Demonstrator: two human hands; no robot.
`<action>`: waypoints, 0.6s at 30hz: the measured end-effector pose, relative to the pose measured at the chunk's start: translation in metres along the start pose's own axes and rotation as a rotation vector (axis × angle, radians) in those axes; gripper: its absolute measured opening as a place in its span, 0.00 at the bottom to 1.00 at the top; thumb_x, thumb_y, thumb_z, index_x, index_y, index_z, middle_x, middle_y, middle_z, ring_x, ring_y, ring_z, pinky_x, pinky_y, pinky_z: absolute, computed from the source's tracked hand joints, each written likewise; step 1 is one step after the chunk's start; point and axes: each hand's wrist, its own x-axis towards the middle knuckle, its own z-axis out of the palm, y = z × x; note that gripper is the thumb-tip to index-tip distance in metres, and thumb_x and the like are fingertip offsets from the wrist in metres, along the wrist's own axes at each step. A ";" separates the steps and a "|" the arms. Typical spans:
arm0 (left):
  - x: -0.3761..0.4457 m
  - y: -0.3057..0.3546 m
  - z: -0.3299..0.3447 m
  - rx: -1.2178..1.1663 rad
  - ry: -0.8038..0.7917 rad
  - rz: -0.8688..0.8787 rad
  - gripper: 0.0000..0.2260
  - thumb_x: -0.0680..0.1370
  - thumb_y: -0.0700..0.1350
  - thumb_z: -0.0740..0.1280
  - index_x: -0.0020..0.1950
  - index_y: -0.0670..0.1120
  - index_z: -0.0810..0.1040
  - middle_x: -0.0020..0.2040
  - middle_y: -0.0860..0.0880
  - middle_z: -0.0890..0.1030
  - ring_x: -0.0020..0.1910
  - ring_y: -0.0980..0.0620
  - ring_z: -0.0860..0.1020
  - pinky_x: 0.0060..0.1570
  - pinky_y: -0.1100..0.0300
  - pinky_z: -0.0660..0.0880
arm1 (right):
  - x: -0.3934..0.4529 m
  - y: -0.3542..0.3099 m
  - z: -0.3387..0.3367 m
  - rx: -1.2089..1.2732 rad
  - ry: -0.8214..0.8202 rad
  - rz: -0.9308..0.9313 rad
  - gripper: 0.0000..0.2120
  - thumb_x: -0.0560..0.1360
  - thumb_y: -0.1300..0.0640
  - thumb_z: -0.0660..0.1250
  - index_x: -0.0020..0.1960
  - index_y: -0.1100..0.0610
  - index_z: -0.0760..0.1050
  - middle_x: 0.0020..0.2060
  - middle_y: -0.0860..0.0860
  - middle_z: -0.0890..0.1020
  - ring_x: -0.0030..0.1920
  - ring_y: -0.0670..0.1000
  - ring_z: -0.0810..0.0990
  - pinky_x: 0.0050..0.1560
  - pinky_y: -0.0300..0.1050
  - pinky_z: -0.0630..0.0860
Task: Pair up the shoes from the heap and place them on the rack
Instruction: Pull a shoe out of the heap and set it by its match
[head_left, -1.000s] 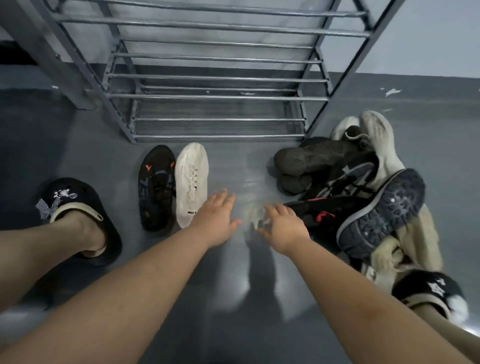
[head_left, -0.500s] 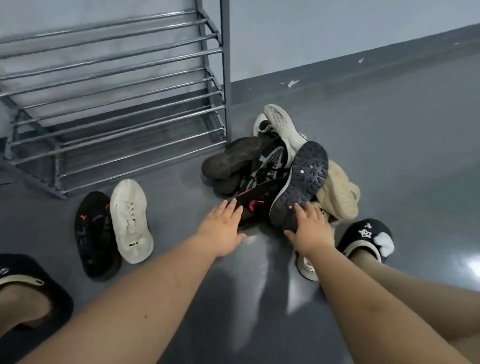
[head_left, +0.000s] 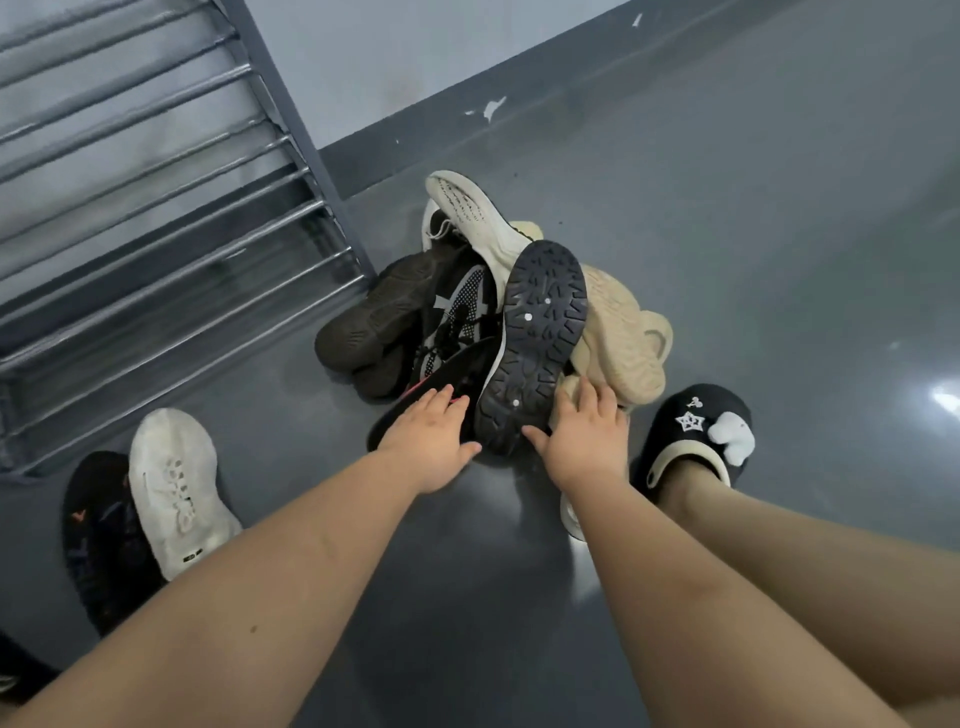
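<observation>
Your left hand (head_left: 431, 441) lies flat, fingers straight and close together, tips resting on the black shoe with red trim (head_left: 441, 384) at the near edge of the heap (head_left: 498, 312). Your right hand (head_left: 589, 441) is spread, fingers apart and gripping nothing, thumb touching the heel end of the upturned black lugged sole (head_left: 535, 338), fingertips on the beige shoe (head_left: 623, 338) just to its 3 o'clock side.

Heap sits on the grey floor (head_left: 779, 234), at 12 o'clock from both hands. Contents seen: white shoe (head_left: 478, 213) sole-up at the far end; dark brown shoe (head_left: 379, 317) at 9 o'clock of the heap; black-and-white mesh trainer (head_left: 457, 317) between the brown shoe and the lugged sole.

Metal rack (head_left: 171, 208) stands at 10 o'clock from the heap, its corner post near the brown shoe. No shoe shows on the bars in view.

Apart from the heap, at 8 o'clock: white lace-up shoe (head_left: 176, 488) and black shoe with orange marks (head_left: 98, 535), side by side and touching, on the floor before the rack.

Your right foot wears a black slipper (head_left: 696, 431) with a star and a white pompom, just beside the right hand at 3 o'clock.
</observation>
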 end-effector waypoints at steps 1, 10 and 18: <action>0.006 0.002 0.000 -0.009 0.003 -0.003 0.30 0.81 0.56 0.55 0.78 0.47 0.48 0.79 0.47 0.46 0.78 0.48 0.45 0.75 0.53 0.47 | 0.001 0.000 0.002 0.001 0.006 0.005 0.34 0.77 0.36 0.55 0.76 0.54 0.56 0.77 0.55 0.54 0.76 0.59 0.49 0.73 0.55 0.52; 0.026 0.014 0.013 -0.431 0.135 -0.024 0.25 0.81 0.48 0.59 0.76 0.45 0.58 0.78 0.49 0.56 0.77 0.51 0.52 0.75 0.57 0.50 | 0.007 -0.016 0.014 0.284 0.146 0.116 0.34 0.78 0.37 0.52 0.73 0.61 0.63 0.76 0.56 0.58 0.76 0.57 0.52 0.75 0.51 0.46; 0.006 -0.009 0.008 -0.929 0.175 -0.004 0.25 0.78 0.39 0.63 0.74 0.51 0.64 0.70 0.51 0.72 0.70 0.54 0.68 0.71 0.56 0.64 | -0.014 -0.043 0.001 0.797 0.143 0.188 0.28 0.77 0.43 0.62 0.68 0.61 0.65 0.65 0.56 0.71 0.64 0.56 0.71 0.61 0.49 0.69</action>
